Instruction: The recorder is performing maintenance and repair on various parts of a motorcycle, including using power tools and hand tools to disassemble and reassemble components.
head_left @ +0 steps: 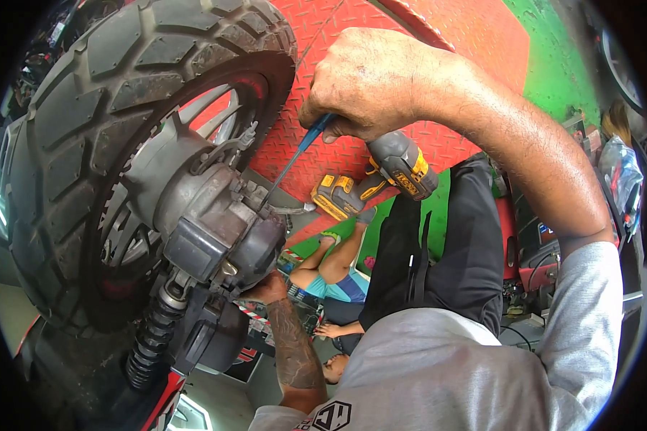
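Note:
My right hand [370, 86] is closed around the blue handle of a screwdriver [310, 135]. Its thin metal shaft slants down to the left, and the tip meets the edge of a grimy grey-and-black housing [219, 230] at the wheel hub. Exactly what the tip touches is too small to make out. Below that housing, my left hand [267, 289] rests against its lower side, with the fingers hidden behind it. A large knobby tyre [57, 165] on a spoked rim fills the left, beside the housing.
A yellow-and-black cordless impact driver [402, 169] lies on the red diamond-plate platform [316, 43] under my right wrist. A black coil shock absorber [154, 334] stands below the wheel. Another person [338, 276] sits farther back. Green floor [553, 57] borders the platform.

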Motion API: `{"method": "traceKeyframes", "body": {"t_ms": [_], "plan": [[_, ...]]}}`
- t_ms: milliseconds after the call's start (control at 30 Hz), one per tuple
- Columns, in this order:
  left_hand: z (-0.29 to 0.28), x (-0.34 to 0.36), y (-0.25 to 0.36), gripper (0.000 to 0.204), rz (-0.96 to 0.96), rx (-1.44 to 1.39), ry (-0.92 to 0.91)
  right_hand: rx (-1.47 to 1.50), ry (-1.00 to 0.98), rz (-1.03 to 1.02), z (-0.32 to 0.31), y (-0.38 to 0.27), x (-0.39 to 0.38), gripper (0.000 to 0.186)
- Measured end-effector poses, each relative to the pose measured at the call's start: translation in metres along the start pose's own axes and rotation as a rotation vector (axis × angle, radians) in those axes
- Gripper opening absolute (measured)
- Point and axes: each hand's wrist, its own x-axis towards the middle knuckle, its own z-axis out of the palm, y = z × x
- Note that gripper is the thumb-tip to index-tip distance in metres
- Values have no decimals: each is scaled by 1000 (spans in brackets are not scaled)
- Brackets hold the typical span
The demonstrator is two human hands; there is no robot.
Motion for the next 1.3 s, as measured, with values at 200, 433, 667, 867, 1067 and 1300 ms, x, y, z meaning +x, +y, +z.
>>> {"method": "traceKeyframes", "body": {"t_ms": [200, 433, 667, 867, 1067, 1300], "plan": [[16, -5, -5, 131, 45, 68, 104, -5, -10, 66, -3, -19, -15, 21], [29, -11, -9, 131, 63, 1, 139, -92, -29, 154, -9, -73, -34, 17], [18, -6, -6, 132, -17, -85, 83, -108, -34, 175, -14, -79, -34, 15], [19, -8, -5, 130, -30, -75, 35, -27, 13, 7, -13, -18, -1, 15], [28, -12, -9, 129, 29, 75, 125, 65, 61, -21, 7, -4, -6, 24], [38, -13, -11, 128, 58, 80, 135, 69, -12, 85, 17, -16, -25, 24]]}}
